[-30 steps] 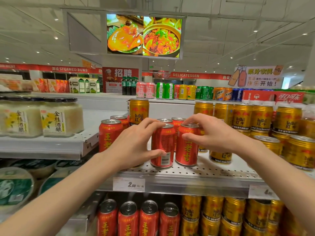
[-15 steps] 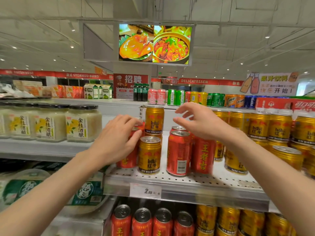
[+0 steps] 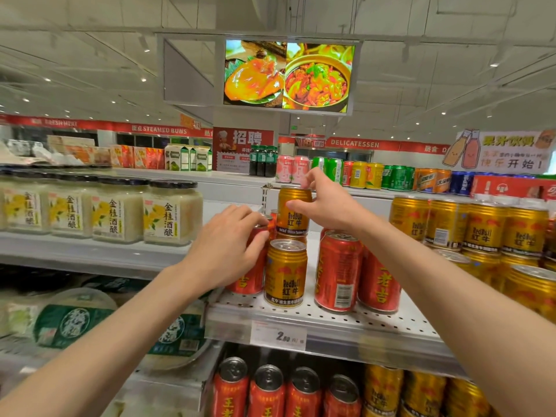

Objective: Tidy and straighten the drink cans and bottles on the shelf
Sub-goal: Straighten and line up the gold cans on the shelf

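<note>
Left hand: my left hand (image 3: 227, 246) reaches forward from the lower left, palm down, fingers curled over the top and side of a red can (image 3: 251, 278) at the left end of the perforated shelf (image 3: 361, 322), gripping it.
Right hand: my right hand (image 3: 326, 203) stretches in from the right, forearm angled up toward the back of the shelf; thumb and fingers are curled round the upper gold can (image 3: 293, 213), thumb on its front, fingertips at the rim.
Red can: it stands upright, long axis vertical, mostly hidden by my left hand; only its lower label shows, facing me.
Upper gold can: upright, long axis vertical, label facing me, stacked on another gold can behind the front row; I cannot tell whether it is lifted off that can.
Front gold can (image 3: 285, 273): upright at the shelf's front edge, label toward me, just right of the red can I grip and touching or nearly touching it.
Two red cans (image 3: 356, 272): upright side by side, right of the front gold can; the left one shows its barcode, the right one its yellow characters.
Gold stack (image 3: 481, 227): rows of gold cans, upright and two high, fill the shelf's right part.
Jars (image 3: 120, 209): square jars with dark lids stand on the neighbouring shelf to the left.
Price tag (image 3: 290, 337): on the shelf's front rail below the front gold can.
</note>
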Motion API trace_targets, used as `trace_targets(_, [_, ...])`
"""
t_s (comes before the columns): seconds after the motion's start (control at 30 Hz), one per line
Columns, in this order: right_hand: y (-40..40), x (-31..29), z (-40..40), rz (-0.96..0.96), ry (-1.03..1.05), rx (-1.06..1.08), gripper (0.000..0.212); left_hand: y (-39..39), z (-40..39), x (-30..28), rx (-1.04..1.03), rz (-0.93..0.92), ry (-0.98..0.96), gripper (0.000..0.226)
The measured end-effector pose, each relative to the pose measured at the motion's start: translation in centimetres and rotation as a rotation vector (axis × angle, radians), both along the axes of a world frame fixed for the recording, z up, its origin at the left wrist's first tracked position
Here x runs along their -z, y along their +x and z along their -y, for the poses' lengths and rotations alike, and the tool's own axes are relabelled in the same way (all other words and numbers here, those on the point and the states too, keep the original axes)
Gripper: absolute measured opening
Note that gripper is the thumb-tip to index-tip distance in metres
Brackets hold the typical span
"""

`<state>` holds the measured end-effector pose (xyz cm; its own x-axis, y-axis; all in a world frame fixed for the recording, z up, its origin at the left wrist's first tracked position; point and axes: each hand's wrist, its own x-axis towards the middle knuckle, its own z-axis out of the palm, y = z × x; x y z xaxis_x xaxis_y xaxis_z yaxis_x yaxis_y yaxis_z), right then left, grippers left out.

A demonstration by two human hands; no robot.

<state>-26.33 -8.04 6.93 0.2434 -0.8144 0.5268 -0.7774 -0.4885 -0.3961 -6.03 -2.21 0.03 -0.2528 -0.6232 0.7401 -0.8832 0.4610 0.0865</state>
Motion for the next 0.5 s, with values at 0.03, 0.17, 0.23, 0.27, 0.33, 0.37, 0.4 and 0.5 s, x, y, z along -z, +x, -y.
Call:
trace_targets(0.03, [0.0,-0.1,0.0,0.010,0.006,0.003,0.042,0.0,0.0,0.0,0.003,-0.004,0.000,0.032])
trace_targets(0.17, [-0.3,-0.5,-0.6,0.098,-0.002,-0.001,0.039,0.2,-0.1,0.0,0.028,-0.036,0.033,0.033])
trace_targets(0.23, [-0.5,-0.7,-1.1,0.197,-0.022,0.004,0.037,0.2,-0.2,-0.1,0.044,-0.061,0.053,0.035])
trace_targets(0.27, [-0.7,-0.9,-1.5,0.248,-0.028,0.006,0.036,0.2,-0.3,-0.2,0.051,-0.081,0.062,0.037])
trace_targets(0.33, [-1.1,-1.4,-2.5,0.311,-0.029,0.003,0.036,0.0,-0.4,-0.4,0.063,-0.133,0.070,0.041])
trace_targets(0.37, [-1.3,-1.6,-3.1,0.326,-0.030,-0.001,0.036,-0.1,-0.4,-0.6,0.067,-0.162,0.072,0.045])
trace_targets(0.4, [-1.5,-1.8,-3.7,0.337,-0.034,-0.006,0.037,-0.3,-0.6,-0.7,0.074,-0.192,0.072,0.050])
trace_targets(0.5, [-2.0,-1.8,-5.6,0.394,-0.050,-0.031,0.033,-1.0,-1.0,-1.2,0.117,-0.257,0.049,0.064])
